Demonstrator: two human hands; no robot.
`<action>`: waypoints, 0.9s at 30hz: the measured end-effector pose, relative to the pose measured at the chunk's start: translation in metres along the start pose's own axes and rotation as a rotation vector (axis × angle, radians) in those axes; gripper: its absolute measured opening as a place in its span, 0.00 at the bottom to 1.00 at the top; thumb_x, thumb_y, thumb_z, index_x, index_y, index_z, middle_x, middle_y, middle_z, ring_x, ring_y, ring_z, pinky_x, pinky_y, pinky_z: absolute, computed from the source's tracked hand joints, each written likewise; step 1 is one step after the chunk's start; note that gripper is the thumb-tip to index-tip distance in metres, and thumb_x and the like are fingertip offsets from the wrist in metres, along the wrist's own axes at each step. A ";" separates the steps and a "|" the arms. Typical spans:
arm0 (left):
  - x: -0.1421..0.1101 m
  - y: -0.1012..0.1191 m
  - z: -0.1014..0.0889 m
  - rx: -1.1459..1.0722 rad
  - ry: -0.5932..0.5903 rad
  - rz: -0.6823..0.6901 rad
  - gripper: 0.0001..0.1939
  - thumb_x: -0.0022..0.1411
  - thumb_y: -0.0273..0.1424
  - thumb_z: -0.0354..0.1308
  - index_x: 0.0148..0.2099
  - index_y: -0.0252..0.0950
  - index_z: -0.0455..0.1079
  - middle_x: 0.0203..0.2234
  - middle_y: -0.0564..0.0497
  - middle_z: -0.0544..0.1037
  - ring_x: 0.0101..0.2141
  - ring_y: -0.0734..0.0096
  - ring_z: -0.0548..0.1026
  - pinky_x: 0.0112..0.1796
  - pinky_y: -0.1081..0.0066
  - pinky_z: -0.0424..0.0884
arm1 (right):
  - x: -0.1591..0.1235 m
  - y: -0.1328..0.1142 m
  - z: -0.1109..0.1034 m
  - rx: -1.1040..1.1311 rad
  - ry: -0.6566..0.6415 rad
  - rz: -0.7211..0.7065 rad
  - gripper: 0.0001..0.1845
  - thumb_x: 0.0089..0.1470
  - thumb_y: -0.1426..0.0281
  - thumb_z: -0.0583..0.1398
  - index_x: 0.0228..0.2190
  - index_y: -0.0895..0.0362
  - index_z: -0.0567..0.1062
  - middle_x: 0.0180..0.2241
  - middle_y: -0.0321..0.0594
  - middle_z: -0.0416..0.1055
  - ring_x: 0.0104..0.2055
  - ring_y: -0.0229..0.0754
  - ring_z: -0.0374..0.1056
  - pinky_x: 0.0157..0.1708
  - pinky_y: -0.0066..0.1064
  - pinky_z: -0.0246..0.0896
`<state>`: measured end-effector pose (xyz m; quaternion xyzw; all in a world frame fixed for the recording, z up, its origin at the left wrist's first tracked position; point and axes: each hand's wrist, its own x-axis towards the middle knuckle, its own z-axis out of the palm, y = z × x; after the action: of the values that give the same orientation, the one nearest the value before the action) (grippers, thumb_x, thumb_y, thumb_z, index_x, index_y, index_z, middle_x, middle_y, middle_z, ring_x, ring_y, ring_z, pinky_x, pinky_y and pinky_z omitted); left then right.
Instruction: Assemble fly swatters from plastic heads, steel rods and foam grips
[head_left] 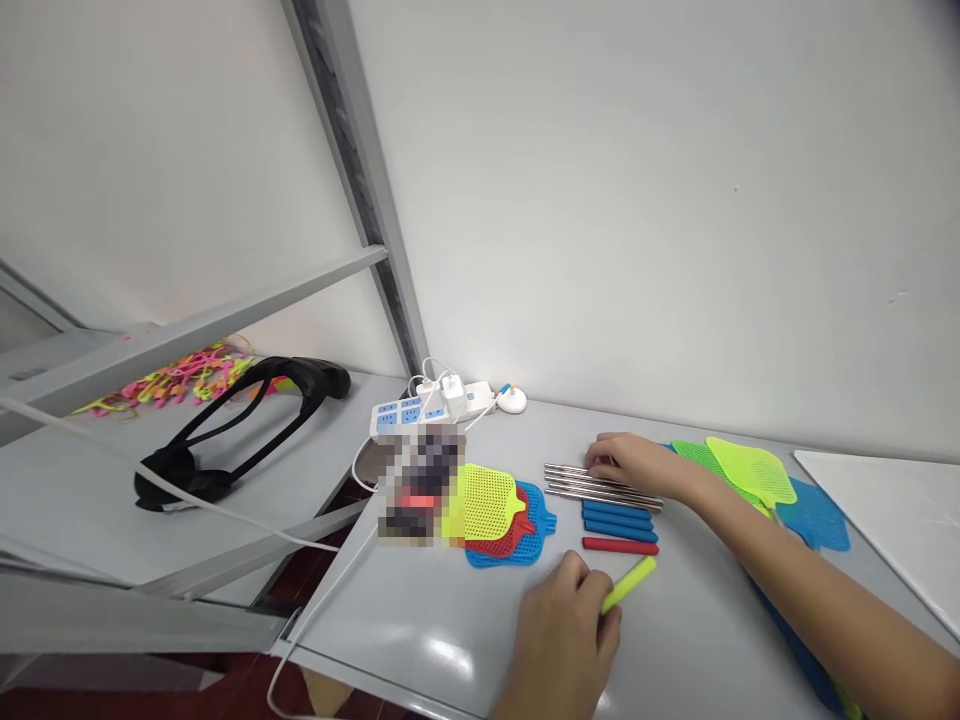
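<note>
My left hand (564, 625) is closed around a yellow-green plastic handle (630, 583) near the table's front. My right hand (628, 462) reaches forward, its fingers curled over several thin metal rods (574, 482) lying side by side. Just in front of the rods lie blue handles (619, 520) and one red handle (621, 546). A stack of fly swatter heads, yellow on red on blue (496, 510), lies to the left. More green (750, 468) and blue swatter heads (817, 515) lie under and beyond my right forearm.
A white power strip (420, 408) with plugged chargers sits at the back by the wall. A grey shelf on the left holds a black headset (240, 430) and bright elastic bands (180, 375). A white board (892, 510) lies at far right.
</note>
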<state>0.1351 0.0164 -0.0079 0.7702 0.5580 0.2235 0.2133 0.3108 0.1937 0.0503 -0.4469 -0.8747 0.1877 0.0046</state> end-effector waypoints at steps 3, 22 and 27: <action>-0.001 -0.001 0.000 -0.033 0.010 0.009 0.06 0.60 0.26 0.56 0.39 0.43 0.68 0.34 0.53 0.72 0.32 0.67 0.72 0.28 0.68 0.59 | 0.004 0.002 0.003 0.000 0.011 -0.009 0.12 0.58 0.66 0.55 0.36 0.52 0.78 0.37 0.40 0.73 0.34 0.41 0.67 0.33 0.29 0.57; -0.029 0.017 -0.017 -1.346 0.535 -0.179 0.18 0.68 0.49 0.48 0.38 0.39 0.63 0.38 0.50 0.73 0.32 0.68 0.76 0.39 0.62 0.71 | -0.097 -0.059 -0.006 0.283 0.877 0.175 0.08 0.64 0.63 0.49 0.43 0.51 0.61 0.34 0.37 0.66 0.31 0.40 0.62 0.30 0.31 0.57; -0.045 0.039 -0.028 -1.671 0.408 -0.271 0.17 0.68 0.48 0.50 0.40 0.39 0.60 0.24 0.59 0.68 0.19 0.79 0.69 0.30 0.71 0.71 | -0.142 -0.105 0.034 0.895 1.148 0.024 0.08 0.64 0.61 0.54 0.35 0.52 0.64 0.26 0.31 0.59 0.25 0.35 0.55 0.23 0.28 0.51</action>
<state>0.1361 -0.0354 0.0324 0.2333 0.3252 0.6661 0.6294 0.3079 0.0157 0.0768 -0.4398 -0.5690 0.2635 0.6429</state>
